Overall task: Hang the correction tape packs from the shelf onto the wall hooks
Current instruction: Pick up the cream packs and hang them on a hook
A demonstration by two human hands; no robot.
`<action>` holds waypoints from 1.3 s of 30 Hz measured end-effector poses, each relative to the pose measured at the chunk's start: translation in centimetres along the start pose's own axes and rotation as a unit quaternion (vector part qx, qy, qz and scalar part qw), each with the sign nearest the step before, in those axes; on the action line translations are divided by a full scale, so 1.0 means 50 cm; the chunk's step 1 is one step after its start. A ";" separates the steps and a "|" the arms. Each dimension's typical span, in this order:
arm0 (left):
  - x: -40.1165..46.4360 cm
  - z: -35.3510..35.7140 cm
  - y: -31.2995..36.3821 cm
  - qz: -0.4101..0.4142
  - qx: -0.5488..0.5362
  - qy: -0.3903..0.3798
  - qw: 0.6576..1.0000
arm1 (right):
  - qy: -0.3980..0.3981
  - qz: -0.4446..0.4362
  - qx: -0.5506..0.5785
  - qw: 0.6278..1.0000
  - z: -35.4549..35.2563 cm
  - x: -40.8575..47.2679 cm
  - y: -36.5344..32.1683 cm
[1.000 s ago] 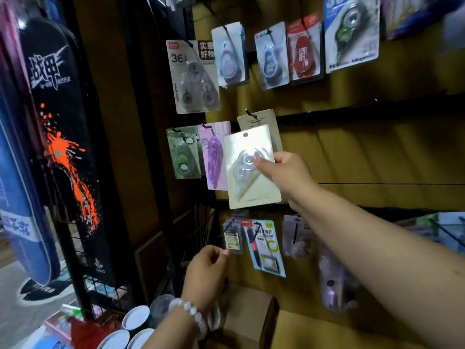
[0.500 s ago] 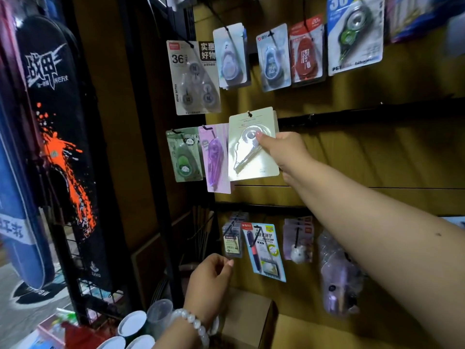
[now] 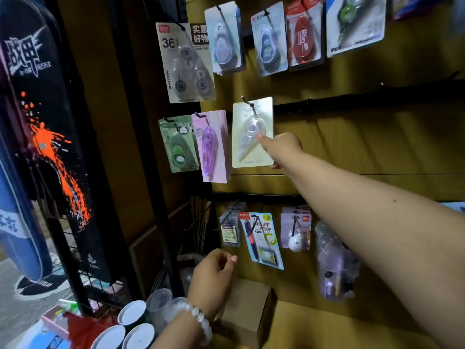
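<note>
A pale cream correction tape pack (image 3: pixel 261 114) hangs flat against the yellow wall, its hole threaded over a black hook (image 3: pixel 247 102). My right hand (image 3: pixel 283 147) grips the pack's lower right side, thumb on the front and fingers behind the edge. Left of it hang a stack of purple packs (image 3: pixel 212 147) and a green pack (image 3: pixel 178 144). More tape packs (image 3: pixel 268 39) fill the row of hooks above. My left hand (image 3: pixel 212 279), with a bead bracelet on the wrist, hovers low in front of the wall, fingers curled with nothing in them.
A lower row of hooks carries pen packs (image 3: pixel 261 238) and other stationery. A cardboard box (image 3: pixel 249 311) sits on the shelf below, with several white-lidded cups (image 3: pixel 132 312) to its left. A black rack post (image 3: pixel 141 147) and a skateboard (image 3: pixel 37 122) stand at the left.
My right hand lifted the cream pack from below the hook up onto it; the pack now hangs flat on the wall. My left hand stayed low.
</note>
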State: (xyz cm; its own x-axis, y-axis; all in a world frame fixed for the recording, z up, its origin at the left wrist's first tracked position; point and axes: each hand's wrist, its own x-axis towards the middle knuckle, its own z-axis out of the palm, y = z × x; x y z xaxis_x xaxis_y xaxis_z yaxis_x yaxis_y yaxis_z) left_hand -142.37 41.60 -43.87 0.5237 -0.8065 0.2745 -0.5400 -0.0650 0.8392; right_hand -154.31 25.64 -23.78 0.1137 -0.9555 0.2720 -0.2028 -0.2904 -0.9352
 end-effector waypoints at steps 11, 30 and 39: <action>-0.037 0.041 0.012 0.021 0.095 -0.028 0.995 | -0.128 -0.026 -0.065 0.989 -0.034 -0.147 0.174; -0.099 0.226 -0.134 -0.030 0.254 -0.222 0.941 | -0.193 0.163 -0.330 0.909 -0.154 -0.290 0.662; -0.116 0.326 -0.208 -0.062 0.250 -0.275 0.926 | -0.157 0.296 -0.351 0.874 -0.220 -0.288 0.848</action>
State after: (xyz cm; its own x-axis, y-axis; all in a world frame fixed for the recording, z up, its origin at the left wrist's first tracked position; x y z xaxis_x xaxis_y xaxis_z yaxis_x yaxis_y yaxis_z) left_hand -150.54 37.39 -61.83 0.2607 -0.9434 -0.2051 -0.8082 -0.3295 0.4881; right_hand -175.23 26.51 -64.87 0.0252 -0.9197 -0.3917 -0.8516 0.1855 -0.4903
